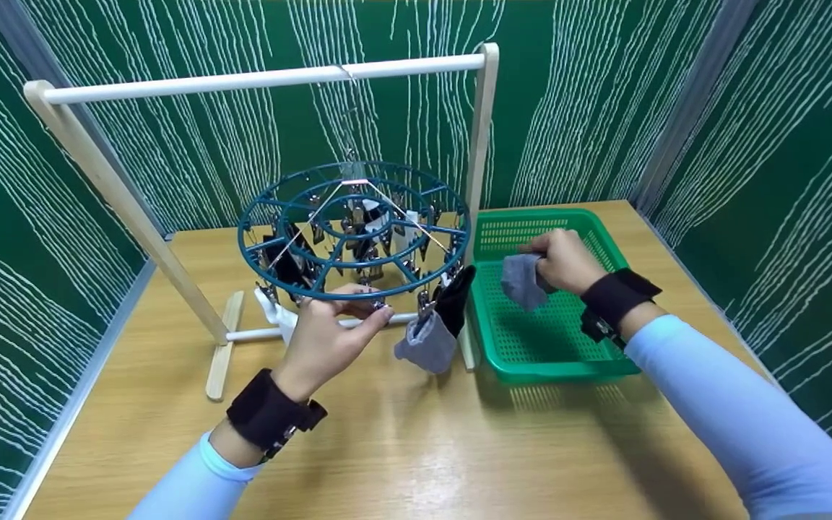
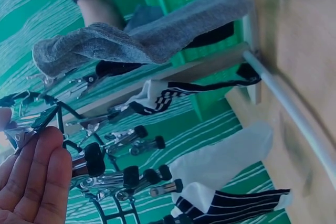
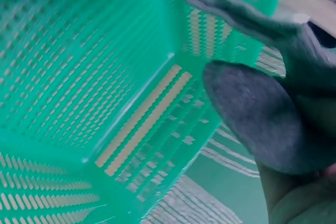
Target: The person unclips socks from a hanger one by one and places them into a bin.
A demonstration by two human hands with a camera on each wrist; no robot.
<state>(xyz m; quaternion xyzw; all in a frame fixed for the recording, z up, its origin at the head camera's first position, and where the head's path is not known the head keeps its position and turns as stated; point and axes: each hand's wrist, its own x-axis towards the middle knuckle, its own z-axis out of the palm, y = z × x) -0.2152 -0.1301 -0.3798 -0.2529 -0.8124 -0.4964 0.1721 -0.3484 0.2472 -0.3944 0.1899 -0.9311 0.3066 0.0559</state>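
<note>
My left hand (image 1: 322,343) is at the front rim of a round dark-teal clip hanger (image 1: 329,295). Its thumb and fingers pinch a metal clip with dark tips (image 2: 39,121), which has no sock in it. My right hand (image 1: 568,261) holds a grey sock (image 1: 522,282) above a green basket (image 1: 487,339). In the right wrist view this sock (image 3: 252,114) is bunched and folded, partly hidden by the fingers. To the right of my left hand, another grey sock (image 1: 427,345) hangs from the hanger beside a black sock (image 1: 456,300).
The hanger hooks over a white rail (image 1: 264,78) on a wooden stand (image 1: 123,202). Several clips and black-and-white socks (image 2: 231,203) hang around it, and a white sock (image 1: 279,314) hangs at its left. A wood-grain table (image 1: 401,440) lies below; green patterned panels (image 1: 604,108) enclose it.
</note>
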